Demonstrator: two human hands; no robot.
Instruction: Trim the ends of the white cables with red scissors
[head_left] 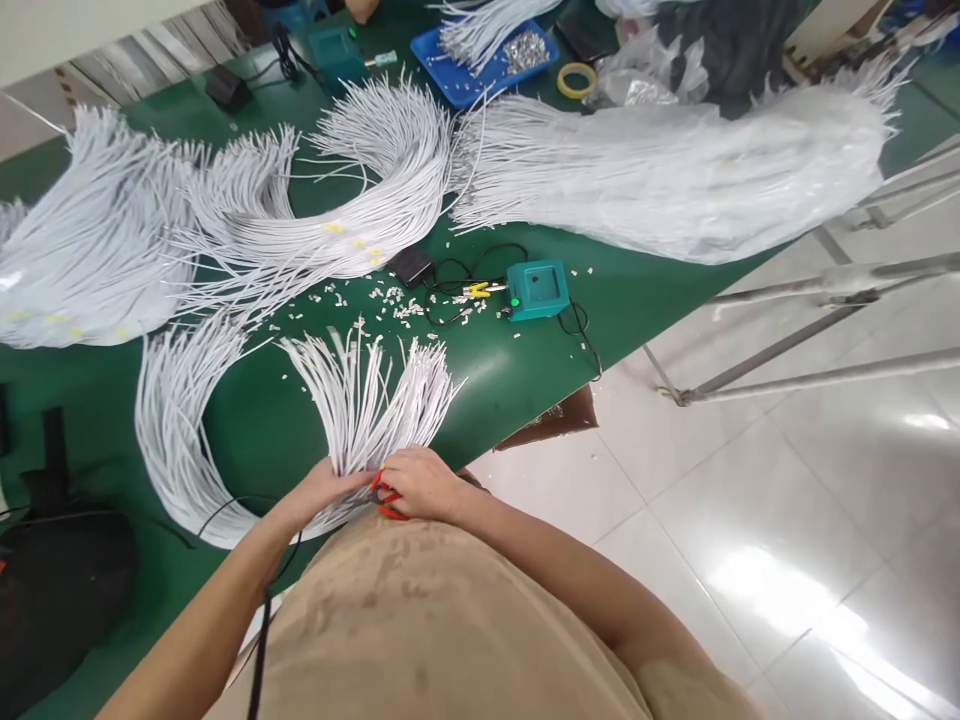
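Observation:
My left hand (324, 488) grips the near end of a fanned bundle of white wires (371, 400) at the front edge of the green table (517, 370). My right hand (421, 482) is closed around a red-handled tool (386, 497), probably small cutters, pressed against the same bundle right beside the left hand. The wire tips spread upward and away from me. Another curved bunch of white wires (169, 420) lies just to the left of the hands.
Large heaps of white wires (660, 170) cover the table's far half. A teal box (536, 290) with black cables, a small black block (410, 266), scattered white offcuts (390, 300), a blue tray (487, 60) and a tape roll (577, 80) sit there. Metal frame legs (810, 340) stand on the shiny floor at right.

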